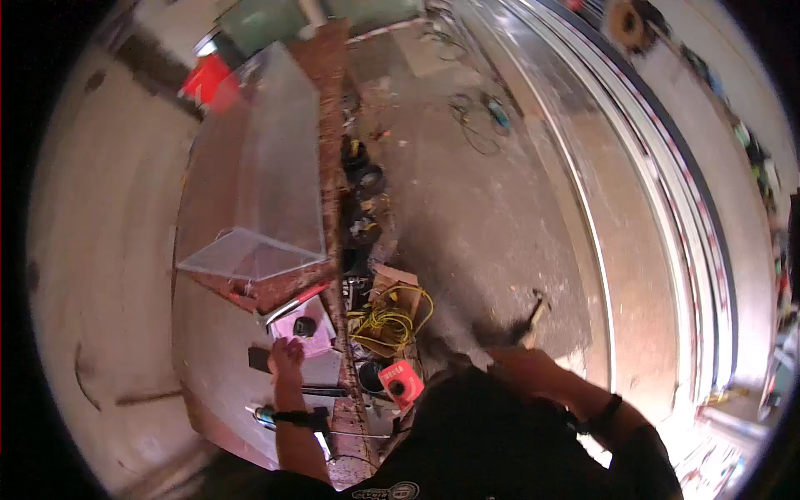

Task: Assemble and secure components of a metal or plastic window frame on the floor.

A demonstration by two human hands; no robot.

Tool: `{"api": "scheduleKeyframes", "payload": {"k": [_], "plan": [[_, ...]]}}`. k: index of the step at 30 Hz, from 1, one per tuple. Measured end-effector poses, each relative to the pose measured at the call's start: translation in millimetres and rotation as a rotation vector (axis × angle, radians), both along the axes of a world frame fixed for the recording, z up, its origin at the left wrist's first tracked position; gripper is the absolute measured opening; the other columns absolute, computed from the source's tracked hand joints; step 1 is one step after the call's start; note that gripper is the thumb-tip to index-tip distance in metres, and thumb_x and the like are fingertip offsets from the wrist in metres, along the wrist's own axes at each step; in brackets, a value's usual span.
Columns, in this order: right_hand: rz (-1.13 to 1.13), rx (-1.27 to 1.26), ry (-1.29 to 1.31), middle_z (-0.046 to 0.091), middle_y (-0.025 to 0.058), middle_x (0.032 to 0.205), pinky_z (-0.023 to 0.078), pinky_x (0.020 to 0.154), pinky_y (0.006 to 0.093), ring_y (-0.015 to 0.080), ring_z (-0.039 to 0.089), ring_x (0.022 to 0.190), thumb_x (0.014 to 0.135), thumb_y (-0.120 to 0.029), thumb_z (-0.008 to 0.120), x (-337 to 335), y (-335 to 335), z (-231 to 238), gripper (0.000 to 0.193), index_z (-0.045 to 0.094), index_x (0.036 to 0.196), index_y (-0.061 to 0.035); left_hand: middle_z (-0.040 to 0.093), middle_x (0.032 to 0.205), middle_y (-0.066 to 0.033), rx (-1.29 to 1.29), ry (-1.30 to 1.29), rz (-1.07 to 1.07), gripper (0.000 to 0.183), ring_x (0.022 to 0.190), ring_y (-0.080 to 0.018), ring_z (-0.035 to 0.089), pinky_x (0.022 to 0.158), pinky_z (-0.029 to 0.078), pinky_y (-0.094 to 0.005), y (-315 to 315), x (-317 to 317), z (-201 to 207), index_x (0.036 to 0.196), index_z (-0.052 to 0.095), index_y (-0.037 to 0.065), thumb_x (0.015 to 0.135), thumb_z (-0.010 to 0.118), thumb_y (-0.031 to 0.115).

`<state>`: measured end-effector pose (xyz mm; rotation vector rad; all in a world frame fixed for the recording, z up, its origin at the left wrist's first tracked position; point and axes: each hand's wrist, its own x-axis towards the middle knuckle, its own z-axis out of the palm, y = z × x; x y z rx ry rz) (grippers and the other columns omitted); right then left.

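My left hand (286, 358) is over the workbench (221, 358), at the near edge of a pink sheet (318, 340). Its fingers look curled together, and whatever they hold is hidden. A black round object (304, 327) sits on the sheet just beyond the fingertips. To the hand's left lies a dark flat rectangle (259, 358). Low on the right, my right hand (525, 368) is closed, slightly blurred, around the lower end of a hammer (533, 323). The hammer's dark head points away from me, above the floor.
A clear box-like panel structure (275, 167) covers the far bench, with a red container (208, 81) behind it. Below the bench's right edge are a coiled yellow cord (387, 325) and a red box (401, 382). Long rails (667, 183) line the right; a cabled tool (498, 114) lies on the floor.
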<state>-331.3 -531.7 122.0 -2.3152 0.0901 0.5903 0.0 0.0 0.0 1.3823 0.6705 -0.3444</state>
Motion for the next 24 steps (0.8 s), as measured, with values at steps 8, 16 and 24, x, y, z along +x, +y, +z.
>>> {"api": "scheduleKeyframes", "payload": {"k": [8, 16, 24], "plan": [[-0.114, 0.171, -0.022, 0.065, 0.0241, 0.115, 0.051, 0.089, 0.0482, 0.0409, 0.064, 0.105, 0.092, -0.030, 0.061, -48.3, -93.9, -13.8, 0.055, 0.048, 0.140, -0.0064, 0.059, 0.072, -0.0044, 0.054, -0.230, -0.879, 0.023, 0.064, -0.0137, 0.059, 0.053, 0.045, -0.0268, -439.8, -77.1, 62.6, 0.083, 0.061, 0.007, 0.095, 0.060, 0.027], [-0.668, 0.594, -0.439, 0.062, 0.0195, 0.118, 0.050, 0.093, 0.0443, 0.0343, 0.062, 0.109, 0.089, -0.028, 0.070, -91.2, -134.8, 25.8, 0.063, 0.045, 0.141, -0.0013, 0.069, 0.105, -0.0121, -0.071, -0.341, -1.359, 0.031, 0.088, -0.0201, 0.068, 0.078, 0.053, -0.0304, -699.0, -210.7, 124.2, 0.120, 0.060, 0.003, 0.096, 0.058, 0.023], [-1.033, 0.367, -0.611, 0.058, 0.0190, 0.120, 0.051, 0.092, 0.0418, 0.0325, 0.061, 0.111, 0.086, -0.023, 0.074, -129.8, -161.9, 33.3, 0.051, 0.052, 0.127, -0.0015, 0.070, 0.101, -0.0113, -0.231, -0.278, -1.692, 0.029, 0.087, -0.0177, 0.067, 0.076, 0.052, -0.0295, -797.3, -309.4, 104.8, 0.117, 0.060, 0.002, 0.094, 0.058, 0.020]]}}
